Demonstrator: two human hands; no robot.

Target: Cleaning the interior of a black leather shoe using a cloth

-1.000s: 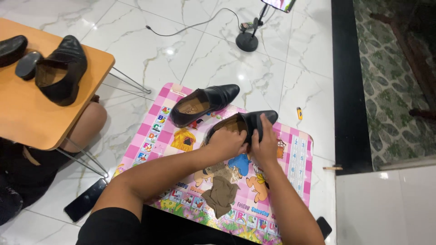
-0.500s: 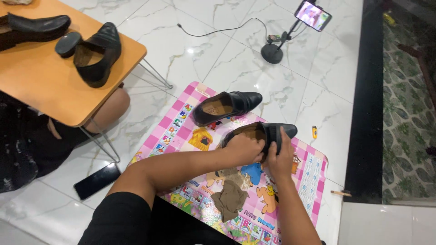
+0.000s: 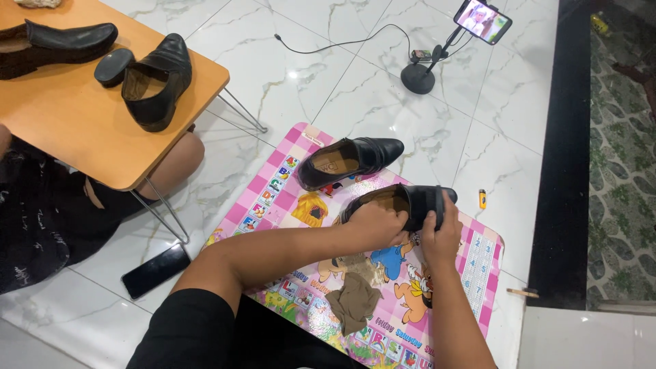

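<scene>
A black leather shoe (image 3: 420,199) lies on a pink picture mat (image 3: 273,195). My left hand (image 3: 374,224) grips its heel and opening from the near side. My right hand (image 3: 441,232) holds the shoe's upper, with fingers laid across the vamp. The matching black shoe (image 3: 350,159) rests just beyond, untouched, its tan insole showing. A crumpled brown cloth (image 3: 353,299) lies on the mat near my forearms.
A low orange folding table (image 3: 75,130) at the left carries two more black shoes (image 3: 156,82) and a round black tin (image 3: 113,66). Another person's knee shows beneath it. A black phone (image 3: 156,270) lies on the tiles, a yellow lighter (image 3: 482,199) beside the mat, a phone on a stand (image 3: 427,65) beyond.
The view has shifted, so everything sits lower and more to the right. Both hands keep hold of the same shoe; my right hand has slid further over its upper.
</scene>
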